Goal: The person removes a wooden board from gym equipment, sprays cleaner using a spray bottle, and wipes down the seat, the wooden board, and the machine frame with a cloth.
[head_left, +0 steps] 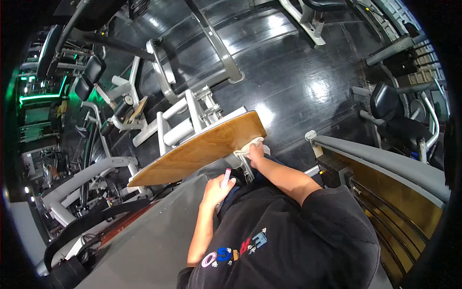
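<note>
My right hand (256,153) is closed around a crumpled off-white cloth (249,145). The cloth lies against the lower edge of a varnished wooden board (202,151), near its right end. My left hand (215,191) is wrapped round a small white cylinder with a pinkish-red end (226,177), whose exact kind I cannot make out. It is held below the board, apart from it. Most of the cloth's underside is hidden by my fingers.
The board is fixed to a grey-white metal machine frame (185,118). A dark grey panel (154,231) stands at my left. A grey padded beam (385,164) runs along my right. Other gym machines with black seats (382,100) stand around on the shiny black floor (293,77).
</note>
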Demonstrator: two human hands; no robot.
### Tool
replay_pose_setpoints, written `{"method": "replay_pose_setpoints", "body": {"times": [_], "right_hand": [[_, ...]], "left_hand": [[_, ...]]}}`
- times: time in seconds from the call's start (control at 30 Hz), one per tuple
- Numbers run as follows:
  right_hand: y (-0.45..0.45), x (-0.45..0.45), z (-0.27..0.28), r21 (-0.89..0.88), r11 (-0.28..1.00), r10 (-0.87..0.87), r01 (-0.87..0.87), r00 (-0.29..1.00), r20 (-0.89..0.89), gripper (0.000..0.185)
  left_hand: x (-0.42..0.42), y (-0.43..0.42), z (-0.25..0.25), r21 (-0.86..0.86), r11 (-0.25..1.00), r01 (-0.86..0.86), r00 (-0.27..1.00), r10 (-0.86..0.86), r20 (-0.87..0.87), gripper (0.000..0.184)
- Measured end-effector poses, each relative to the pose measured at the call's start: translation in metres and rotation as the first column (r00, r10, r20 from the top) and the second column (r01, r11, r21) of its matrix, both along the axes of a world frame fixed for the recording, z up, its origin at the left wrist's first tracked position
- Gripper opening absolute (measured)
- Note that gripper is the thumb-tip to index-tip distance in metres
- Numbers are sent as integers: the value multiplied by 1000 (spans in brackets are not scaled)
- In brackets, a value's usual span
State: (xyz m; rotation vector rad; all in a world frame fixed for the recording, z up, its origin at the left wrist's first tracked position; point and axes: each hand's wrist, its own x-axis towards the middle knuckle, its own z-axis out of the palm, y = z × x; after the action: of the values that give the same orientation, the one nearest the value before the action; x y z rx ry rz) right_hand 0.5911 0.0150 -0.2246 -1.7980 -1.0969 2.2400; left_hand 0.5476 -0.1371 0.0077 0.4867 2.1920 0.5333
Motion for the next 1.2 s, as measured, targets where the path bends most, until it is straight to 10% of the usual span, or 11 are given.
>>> {"method": "replay_pose_setpoints", "body": {"times": [0.1, 0.3, 0.63, 0.83, 1.0, 1.1, 1.2], "right_hand": [[-24, -9, 50, -357, 923, 84, -143, 981, -177, 34], [-10, -24, 138, -389, 889, 39, -241, 887, -461, 36], [126, -16, 268, -78, 994, -108, 75, 652, -751, 21], [161, -35, 305, 250, 957, 85, 150, 678, -730, 24], [134, -58, 308, 937, 347, 835, -32, 466, -293, 23], [103, -76, 309, 985, -173, 856, -28, 490, 164, 21], [98, -93, 298, 979, -202, 838, 15, 521, 164, 23]], "left_hand": [[8, -18, 5, 74, 995, -72, 997, 74, -35, 38], [4, -46, 1, 251, 922, -294, 951, 308, -17, 29], [-17, -9, 20, 353, 915, -196, 960, 253, -123, 20], [4, -5, 8, 407, 875, -263, 949, 310, -52, 22], [21, -11, 1, 383, 873, -302, 941, 338, -28, 20], [28, -9, 12, 354, 878, -323, 935, 355, -25, 19], [34, -16, 6, 364, 844, -394, 908, 419, 13, 17]]}}
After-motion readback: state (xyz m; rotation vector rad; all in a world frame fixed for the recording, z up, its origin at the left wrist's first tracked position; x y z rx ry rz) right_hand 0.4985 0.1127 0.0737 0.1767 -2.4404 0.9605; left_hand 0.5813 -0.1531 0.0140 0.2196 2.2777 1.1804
